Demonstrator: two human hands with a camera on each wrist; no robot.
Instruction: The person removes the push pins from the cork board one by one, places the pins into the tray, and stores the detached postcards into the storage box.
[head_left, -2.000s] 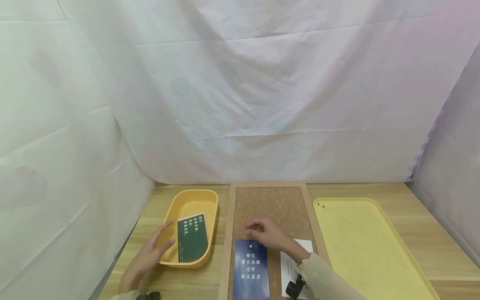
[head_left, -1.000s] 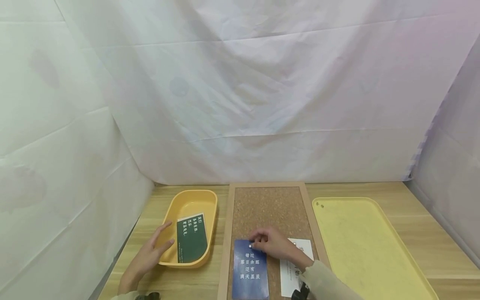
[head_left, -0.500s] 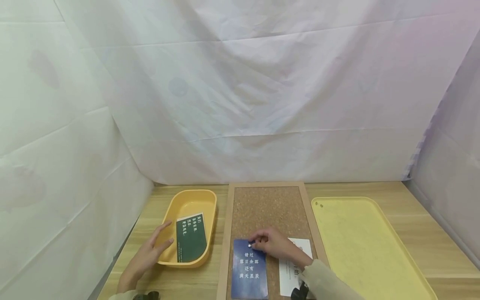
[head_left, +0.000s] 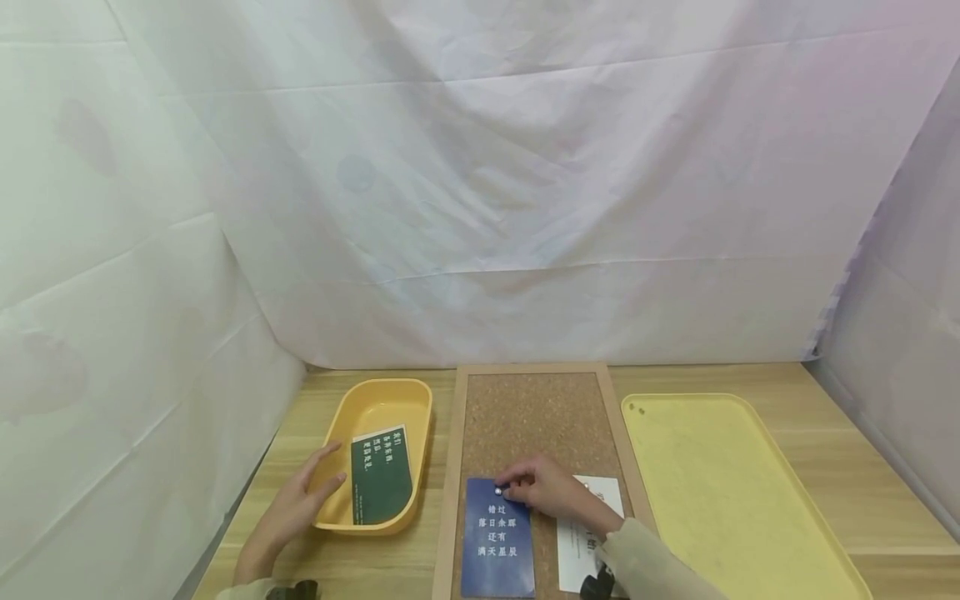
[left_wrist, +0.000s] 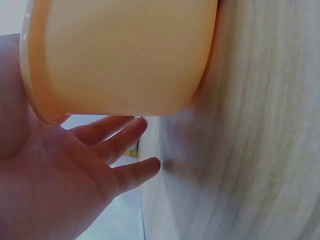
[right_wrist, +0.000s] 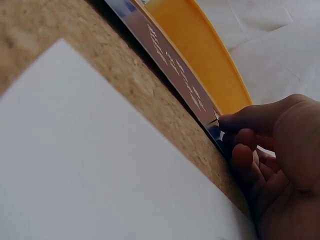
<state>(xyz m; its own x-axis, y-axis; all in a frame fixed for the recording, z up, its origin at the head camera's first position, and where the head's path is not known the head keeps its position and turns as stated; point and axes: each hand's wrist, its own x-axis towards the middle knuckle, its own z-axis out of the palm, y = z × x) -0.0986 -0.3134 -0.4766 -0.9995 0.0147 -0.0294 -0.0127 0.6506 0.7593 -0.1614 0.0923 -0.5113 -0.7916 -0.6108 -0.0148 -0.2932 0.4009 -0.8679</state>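
Note:
My right hand (head_left: 551, 487) has its thumb and index finger at a small silvery pin (head_left: 498, 492) near the top edge of a dark blue card (head_left: 497, 542) with white writing. The card lies on a cork board (head_left: 536, 417). In the right wrist view, the fingertips pinch at the card's end. A white card (head_left: 588, 533) lies partly under my right forearm. My left hand (head_left: 292, 508) rests at the left rim of a yellow bin (head_left: 386, 392), thumb and fingers spread and fairly straight. A green card (head_left: 382, 479) leans inside the bin.
A flat yellow tray (head_left: 735, 492) lies right of the board, with two small marks or bits (head_left: 636, 408) at its far left corner. The board's wooden frame (head_left: 453, 483) stands beside the bin. White cloth (head_left: 480, 208) hangs behind the wooden table (head_left: 795, 417).
My right hand has come from above the blue card's top edge onto the pin, then stayed there almost still. The left hand has stayed at the bin.

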